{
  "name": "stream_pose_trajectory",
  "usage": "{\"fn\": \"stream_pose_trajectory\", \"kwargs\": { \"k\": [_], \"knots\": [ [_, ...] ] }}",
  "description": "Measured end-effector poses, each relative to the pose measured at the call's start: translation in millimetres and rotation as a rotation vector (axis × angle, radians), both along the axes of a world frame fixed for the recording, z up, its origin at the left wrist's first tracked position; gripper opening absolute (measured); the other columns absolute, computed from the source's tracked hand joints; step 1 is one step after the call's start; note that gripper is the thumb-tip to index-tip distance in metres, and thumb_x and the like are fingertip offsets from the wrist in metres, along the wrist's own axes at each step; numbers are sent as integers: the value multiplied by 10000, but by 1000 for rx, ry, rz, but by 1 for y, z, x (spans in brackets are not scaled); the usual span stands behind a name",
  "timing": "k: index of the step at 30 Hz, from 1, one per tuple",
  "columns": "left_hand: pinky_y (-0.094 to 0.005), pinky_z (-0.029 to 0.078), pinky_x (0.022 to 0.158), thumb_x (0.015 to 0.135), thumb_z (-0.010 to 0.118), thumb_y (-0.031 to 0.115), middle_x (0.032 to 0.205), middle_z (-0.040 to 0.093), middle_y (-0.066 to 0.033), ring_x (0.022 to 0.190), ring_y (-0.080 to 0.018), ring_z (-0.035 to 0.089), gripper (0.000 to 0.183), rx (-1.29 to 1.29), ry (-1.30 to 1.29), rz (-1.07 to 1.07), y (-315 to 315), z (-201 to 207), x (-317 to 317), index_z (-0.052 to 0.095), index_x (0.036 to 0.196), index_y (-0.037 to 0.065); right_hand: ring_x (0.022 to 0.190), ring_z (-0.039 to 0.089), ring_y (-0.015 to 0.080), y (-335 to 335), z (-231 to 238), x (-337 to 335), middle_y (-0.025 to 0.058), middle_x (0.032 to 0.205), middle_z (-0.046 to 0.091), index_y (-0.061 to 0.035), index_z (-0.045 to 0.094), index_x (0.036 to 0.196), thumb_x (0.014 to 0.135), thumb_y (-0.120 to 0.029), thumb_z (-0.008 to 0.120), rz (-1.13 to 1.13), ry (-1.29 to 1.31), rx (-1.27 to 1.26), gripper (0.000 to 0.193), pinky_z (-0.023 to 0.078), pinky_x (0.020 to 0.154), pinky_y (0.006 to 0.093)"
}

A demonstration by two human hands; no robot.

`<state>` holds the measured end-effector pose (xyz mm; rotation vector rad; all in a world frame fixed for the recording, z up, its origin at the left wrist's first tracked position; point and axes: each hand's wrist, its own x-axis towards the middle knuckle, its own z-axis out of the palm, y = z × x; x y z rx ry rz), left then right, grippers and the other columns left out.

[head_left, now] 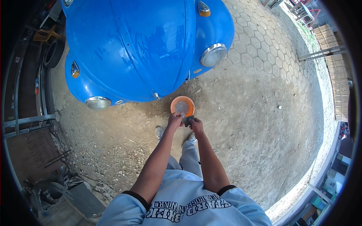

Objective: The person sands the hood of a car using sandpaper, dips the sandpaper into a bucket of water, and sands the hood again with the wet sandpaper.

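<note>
My left hand (175, 119) and my right hand (196, 125) are close together in front of my body, fingers closed on a small dark grey sheet (188, 121). The sheet looks like a piece of sandpaper, though its surface is too small to be sure. Just beyond my hands, an orange basin (192, 104) stands on the ground with cloudy greyish water (181, 106) in it. Past the basin is the front of a blue car (151, 49), its rounded hood marked with wet-looking streaks. Neither hand touches the car.
Packed dirt and gravel (256, 143) surround my shoes, with hexagonal paving (260, 45) at the far right. A tire (54, 54) and a yellow-orange chair (46, 34) stand at the left. Metal frames (30, 119) and clutter line the left edge; a bamboo fence (333, 71) stands at right.
</note>
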<state>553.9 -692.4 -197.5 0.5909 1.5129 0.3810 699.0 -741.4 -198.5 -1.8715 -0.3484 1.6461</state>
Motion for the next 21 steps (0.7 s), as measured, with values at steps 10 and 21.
{"fn": "stream_pose_trajectory", "kwargs": {
  "k": [10, 21],
  "knots": [
    [-308, 611, 522, 955, 655, 157, 875, 697, -118, 587, -195, 699, 209, 1, -65, 83, -3, 16, -2, 627, 1069, -17, 624, 560, 119, 8, 24, -4, 46, 772, 638, 24, 695, 1077, 929, -150, 618, -6, -65, 54, 241, 451, 577, 280],
    [-332, 613, 530, 932, 669, 114, 853, 677, -134, 596, -213, 704, 275, 40, -55, 214, 8, 16, -7, 560, 1144, -22, 675, 585, 139, 19, 21, -20, 62, 806, 669, 45, 713, 1026, 886, -134, 589, 81, -182, 150, 259, 472, 630, 318]
  ]
}}
